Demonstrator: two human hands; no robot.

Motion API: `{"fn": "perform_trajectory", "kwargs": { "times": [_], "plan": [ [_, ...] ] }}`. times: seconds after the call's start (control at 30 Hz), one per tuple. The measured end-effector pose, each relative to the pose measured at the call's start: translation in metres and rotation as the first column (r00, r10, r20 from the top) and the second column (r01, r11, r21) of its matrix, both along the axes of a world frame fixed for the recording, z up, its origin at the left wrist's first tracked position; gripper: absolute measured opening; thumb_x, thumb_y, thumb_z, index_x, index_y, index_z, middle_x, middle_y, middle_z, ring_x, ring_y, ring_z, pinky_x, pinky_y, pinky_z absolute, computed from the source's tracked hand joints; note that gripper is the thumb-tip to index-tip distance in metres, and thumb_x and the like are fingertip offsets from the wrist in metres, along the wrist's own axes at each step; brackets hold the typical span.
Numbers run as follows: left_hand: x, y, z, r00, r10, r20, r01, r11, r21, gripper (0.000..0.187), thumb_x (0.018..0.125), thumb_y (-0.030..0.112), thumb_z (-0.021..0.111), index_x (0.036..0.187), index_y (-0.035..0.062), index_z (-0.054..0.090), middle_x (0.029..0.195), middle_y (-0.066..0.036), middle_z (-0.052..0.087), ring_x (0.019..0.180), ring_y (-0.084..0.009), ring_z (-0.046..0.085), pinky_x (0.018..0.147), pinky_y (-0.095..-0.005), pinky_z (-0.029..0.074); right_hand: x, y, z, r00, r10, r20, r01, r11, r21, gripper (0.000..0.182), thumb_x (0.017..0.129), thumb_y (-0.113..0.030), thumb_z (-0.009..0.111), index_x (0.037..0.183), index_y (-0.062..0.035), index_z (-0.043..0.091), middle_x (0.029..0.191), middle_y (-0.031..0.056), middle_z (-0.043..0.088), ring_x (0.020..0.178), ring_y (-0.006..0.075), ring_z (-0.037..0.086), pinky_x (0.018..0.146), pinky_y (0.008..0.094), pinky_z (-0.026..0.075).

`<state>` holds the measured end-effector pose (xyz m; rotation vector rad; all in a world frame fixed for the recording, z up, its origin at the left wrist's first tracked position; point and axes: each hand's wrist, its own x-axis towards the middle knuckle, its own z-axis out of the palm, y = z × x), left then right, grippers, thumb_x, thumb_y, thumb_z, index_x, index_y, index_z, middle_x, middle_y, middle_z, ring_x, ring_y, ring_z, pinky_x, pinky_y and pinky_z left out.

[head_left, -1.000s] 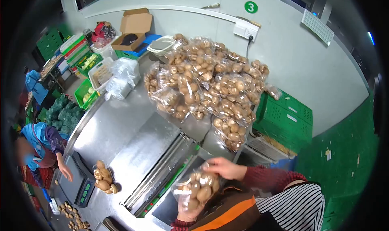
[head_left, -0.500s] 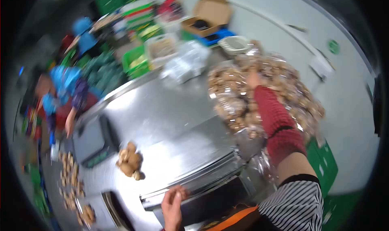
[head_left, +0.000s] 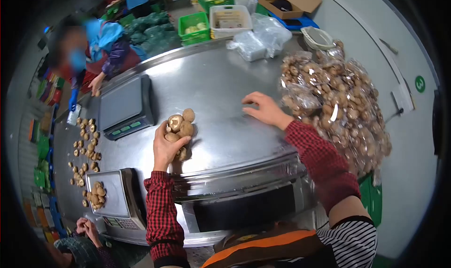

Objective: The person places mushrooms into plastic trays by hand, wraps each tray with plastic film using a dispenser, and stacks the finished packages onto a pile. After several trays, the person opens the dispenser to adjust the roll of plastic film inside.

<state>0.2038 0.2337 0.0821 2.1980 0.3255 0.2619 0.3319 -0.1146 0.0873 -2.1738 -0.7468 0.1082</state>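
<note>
My left hand (head_left: 164,151) curls its fingers around a small heap of brown shiitake mushrooms (head_left: 186,128) on the steel table. One cap shows its pale underside. To the right, my right hand (head_left: 268,111) hovers over the bare steel, fingers apart, with nothing in it. Just beyond it lies a large pile of clear plastic bags full of mushrooms (head_left: 345,96), not touched by either hand.
A dark scale (head_left: 121,106) stands left of my left hand. Nearer the front is a second scale (head_left: 109,193) with mushrooms on its pan. Loose mushrooms (head_left: 83,145) lie at the far left. Plastic bags (head_left: 263,37) and a basket (head_left: 318,36) sit at the back. Two people work at left.
My right hand has come away from the bagged mushrooms, leftward over the table. My left hand has moved from the table's front edge onto the mushroom heap and taken hold there.
</note>
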Motion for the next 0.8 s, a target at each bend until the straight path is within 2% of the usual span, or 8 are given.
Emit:
{"fn": "perform_trajectory", "kwargs": {
  "times": [0.07, 0.1, 0.17, 0.47, 0.6, 0.67, 0.73, 0.8],
  "plan": [
    [0.008, -0.019, 0.003, 0.985, -0.171, -0.013, 0.171, 0.985, 0.008, 0.088, 0.059, 0.037, 0.090, 0.130, -0.0017, 0.052, 0.124, -0.020, 0.056, 0.117, -0.0342, 0.055, 0.105, -0.0421, 0.042, -0.016, 0.013, -0.007, 0.966, -0.046, -0.254, 0.067, 0.995, 0.073, 0.035, 0.091, -0.029, 0.064, 0.116, -0.0056, 0.064, 0.113, 0.0137, 0.061, 0.109, 0.0268, 0.058, 0.095, 0.0365, 0.045],
    [0.015, -0.030, 0.002, 0.961, -0.276, 0.018, 0.267, 0.942, 0.206, 0.084, 0.058, 0.036, 0.090, 0.126, 0.0011, 0.055, 0.119, -0.020, 0.059, 0.113, -0.0355, 0.056, 0.103, -0.0427, 0.043, -0.026, 0.019, -0.010, 0.965, -0.056, -0.256, 0.094, 0.986, 0.136, 0.041, 0.093, -0.032, 0.061, 0.124, -0.0048, 0.059, 0.122, 0.0158, 0.058, 0.116, 0.0282, 0.055, 0.099, 0.0370, 0.043],
    [0.023, -0.064, 0.007, 0.907, -0.417, 0.057, 0.409, 0.905, 0.120, 0.083, 0.058, 0.037, 0.090, 0.125, 0.0012, 0.056, 0.118, -0.020, 0.059, 0.112, -0.0361, 0.056, 0.102, -0.0432, 0.043, -0.040, 0.025, -0.020, 0.960, -0.088, -0.266, 0.138, 0.975, 0.175, 0.048, 0.095, -0.035, 0.059, 0.131, -0.0039, 0.054, 0.130, 0.0179, 0.054, 0.123, 0.0296, 0.051, 0.103, 0.0374, 0.040],
    [0.029, -0.145, 0.001, 0.638, -0.770, 0.026, 0.769, 0.634, -0.084, 0.096, 0.064, 0.046, 0.085, 0.138, -0.0010, 0.046, 0.136, -0.024, 0.051, 0.130, -0.0386, 0.046, 0.109, -0.0429, 0.037, -0.126, -0.023, -0.033, 0.970, -0.243, -0.008, 0.242, 0.970, -0.028, 0.059, 0.099, -0.037, 0.049, 0.141, 0.0026, 0.038, 0.145, 0.0238, 0.040, 0.139, 0.0386, 0.033, 0.115, 0.0435, 0.026],
    [0.010, -0.129, 0.000, 0.860, -0.448, 0.245, 0.494, 0.852, -0.173, 0.088, 0.073, 0.038, 0.081, 0.141, -0.0012, 0.042, 0.139, -0.022, 0.050, 0.131, -0.0313, 0.046, 0.109, -0.0410, 0.037, -0.128, -0.060, -0.017, 0.905, -0.267, -0.330, 0.368, 0.882, 0.294, 0.057, 0.099, -0.038, 0.052, 0.138, 0.0024, 0.044, 0.138, 0.0233, 0.047, 0.133, 0.0338, 0.042, 0.111, 0.0400, 0.034],
    [-0.028, -0.104, 0.010, 0.945, -0.137, 0.297, 0.224, 0.933, -0.282, 0.063, 0.079, 0.028, 0.077, 0.129, -0.0027, 0.055, 0.126, -0.020, 0.060, 0.114, -0.0261, 0.058, 0.099, -0.0408, 0.044, -0.152, -0.103, 0.005, 0.849, -0.343, -0.401, 0.416, 0.903, 0.107, 0.047, 0.095, -0.040, 0.057, 0.122, -0.0004, 0.060, 0.116, 0.0191, 0.060, 0.117, 0.0337, 0.054, 0.100, 0.0399, 0.044],
    [-0.080, -0.061, -0.006, 0.996, 0.077, 0.037, -0.077, 0.997, 0.004, 0.030, 0.081, 0.021, 0.075, 0.099, -0.0023, 0.071, 0.097, -0.016, 0.068, 0.085, -0.0261, 0.063, 0.083, -0.0416, 0.048, -0.180, -0.137, 0.009, 0.864, -0.496, -0.088, 0.437, 0.825, -0.358, 0.039, 0.090, -0.041, 0.063, 0.099, -0.0046, 0.072, 0.096, 0.0150, 0.064, 0.097, 0.0351, 0.060, 0.087, 0.0427, 0.048],
    [-0.126, -0.070, -0.016, 0.988, 0.127, -0.089, -0.101, 0.962, 0.255, 0.028, 0.077, 0.027, 0.078, 0.070, -0.0001, 0.072, 0.073, -0.014, 0.064, 0.065, -0.0294, 0.057, 0.070, -0.0427, 0.046, -0.204, -0.136, -0.003, 0.886, -0.460, 0.049, 0.440, 0.804, -0.400, 0.036, 0.088, -0.041, 0.065, 0.091, -0.0061, 0.073, 0.090, 0.0144, 0.063, 0.091, 0.0356, 0.060, 0.081, 0.0436, 0.048]
  ]
}}
